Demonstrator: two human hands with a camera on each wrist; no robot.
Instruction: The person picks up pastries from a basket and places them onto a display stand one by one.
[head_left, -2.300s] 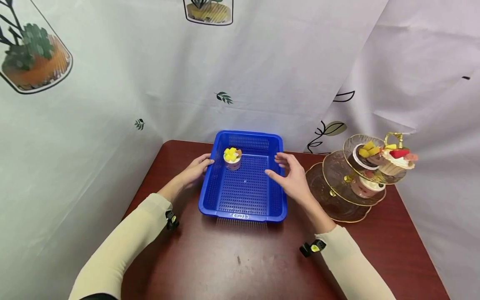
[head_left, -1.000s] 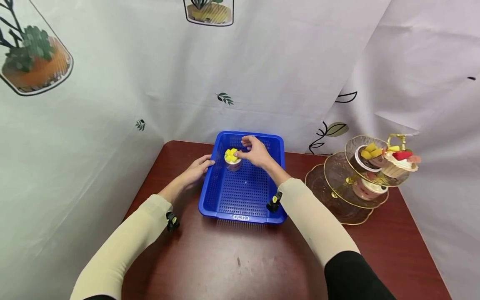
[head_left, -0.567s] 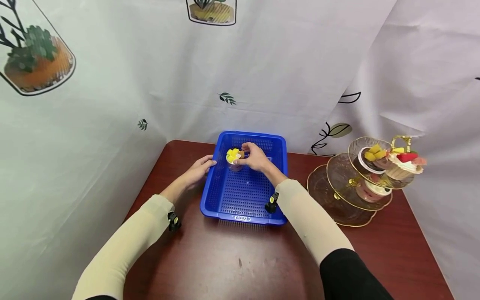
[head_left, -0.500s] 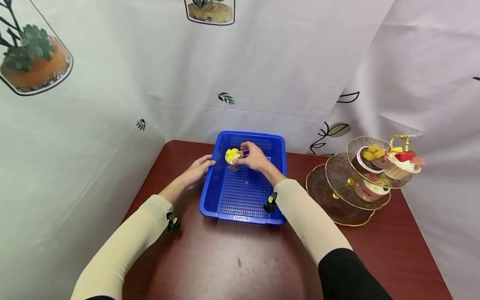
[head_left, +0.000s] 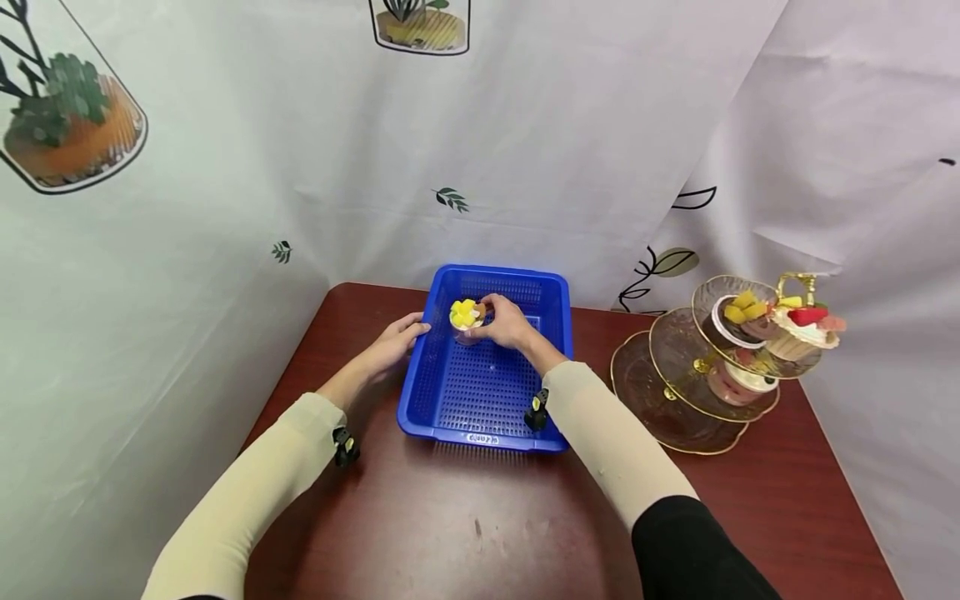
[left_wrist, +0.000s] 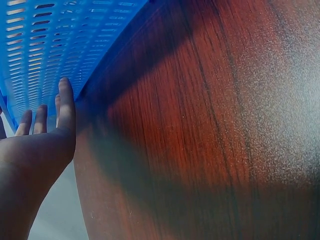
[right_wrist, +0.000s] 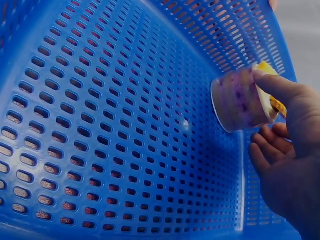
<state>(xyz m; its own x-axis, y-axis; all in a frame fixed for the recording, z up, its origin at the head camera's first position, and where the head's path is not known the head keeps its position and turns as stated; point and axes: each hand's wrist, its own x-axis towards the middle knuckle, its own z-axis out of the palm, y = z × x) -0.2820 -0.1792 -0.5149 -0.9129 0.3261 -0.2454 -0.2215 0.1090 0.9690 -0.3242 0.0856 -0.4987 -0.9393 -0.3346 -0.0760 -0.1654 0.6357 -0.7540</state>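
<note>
In the head view a blue plastic basket [head_left: 483, 439] rests on the table. Inside, at its far left, a dessert cup [right_wrist: 240, 100] with yellow fruit pieces and cream on top stands upright on the perforated floor. My right hand [head_left: 506, 323] reaches into the basket and pinches this cup, thumb on the near side and fingers on the far side; the right wrist view shows the thumb on the upper part of its wall. My left hand [head_left: 386, 346] grips the basket's left side, thumb over the rim, fingers against the outer wall [left_wrist: 65, 55].
On the right stands a three-tier clear stand [head_left: 712, 371] with gold rims and a gold handle. It carries several dessert cups and a cupcake [head_left: 802, 329]. The dark red table [head_left: 465, 533] meets a patterned white cloth [head_left: 525, 167] behind and at both sides.
My right hand has moved from the basket's right rim left to the dessert cup, and its thumb and fingers have closed around it. The left hand has stayed on the basket.
</note>
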